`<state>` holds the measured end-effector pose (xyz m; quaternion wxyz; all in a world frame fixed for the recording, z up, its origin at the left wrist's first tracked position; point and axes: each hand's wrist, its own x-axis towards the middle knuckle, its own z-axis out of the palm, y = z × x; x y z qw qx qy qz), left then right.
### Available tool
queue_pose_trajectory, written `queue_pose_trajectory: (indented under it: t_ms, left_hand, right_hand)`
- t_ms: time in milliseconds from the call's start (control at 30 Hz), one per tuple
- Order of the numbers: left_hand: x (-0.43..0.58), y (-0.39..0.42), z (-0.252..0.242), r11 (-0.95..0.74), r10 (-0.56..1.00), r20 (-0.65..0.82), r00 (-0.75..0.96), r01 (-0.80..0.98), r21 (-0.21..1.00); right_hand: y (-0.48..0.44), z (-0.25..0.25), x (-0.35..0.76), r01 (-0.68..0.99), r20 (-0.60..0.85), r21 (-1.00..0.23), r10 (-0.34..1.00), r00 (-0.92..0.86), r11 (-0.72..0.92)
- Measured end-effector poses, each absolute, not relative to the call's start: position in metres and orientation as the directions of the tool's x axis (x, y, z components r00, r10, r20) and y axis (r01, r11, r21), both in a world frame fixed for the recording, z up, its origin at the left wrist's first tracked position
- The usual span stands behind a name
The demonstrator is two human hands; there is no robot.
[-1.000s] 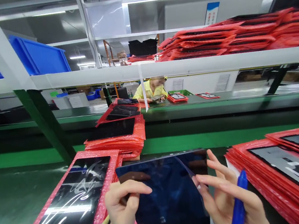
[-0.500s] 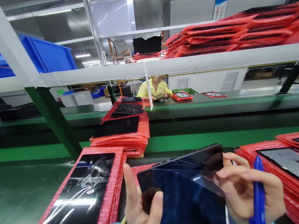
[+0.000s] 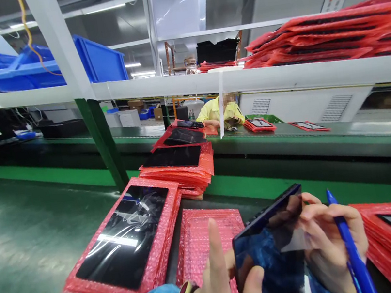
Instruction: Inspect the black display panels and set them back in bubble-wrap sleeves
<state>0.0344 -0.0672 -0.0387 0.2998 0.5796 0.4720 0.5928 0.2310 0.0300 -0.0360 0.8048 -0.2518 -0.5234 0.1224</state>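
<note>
A dark glossy screen panel (image 3: 274,267) is held tilted up in front of me. My left hand (image 3: 221,282) grips its left edge, thumb over the front and index finger pointing up. At the upper right corner, my right hand (image 3: 332,241) pinches the panel and a clear film (image 3: 295,242) on its face. A blue pen (image 3: 351,248) is tucked between the fingers of that same hand, tip upward. Behind the panel lies a pink bubble-wrap sleeve (image 3: 207,225). To its left, another black screen (image 3: 128,237) rests on stacked red bubble-wrap sleeves (image 3: 164,268).
More sleeves with screens (image 3: 173,157) are piled farther back. Another stack (image 3: 381,236) stands at the right. A green post (image 3: 104,143) holds up a shelf (image 3: 178,81) with blue bins (image 3: 101,57) and red packs (image 3: 329,36). Across the bench sits a person in yellow (image 3: 212,109).
My view has turned right to left, so the scene sits farther right. The panel has swung to a steeper angle, uncovering the pink sleeve behind it. Both hands keep their hold.
</note>
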Motion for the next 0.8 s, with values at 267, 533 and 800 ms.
queue_pose_trajectory:
  t_ms: [267,533,800]
  left_hand:
    - [0.034,-0.053,-0.041,-0.37,0.927,0.365,-0.087,-0.046,0.928]
    - [0.023,-0.022,0.001,-0.294,0.819,0.472,0.327,-0.469,0.833]
    - [0.03,-0.007,-0.002,-0.204,0.922,0.371,0.111,-0.675,0.709]
  right_hand:
    - [0.026,-0.03,0.226,0.015,0.705,-0.621,0.55,0.448,0.784]
    - [0.013,-0.015,0.225,-0.156,0.386,-0.846,0.787,0.482,0.51]
    - [0.011,-0.006,0.234,-0.302,0.194,-0.877,0.85,0.489,0.374]
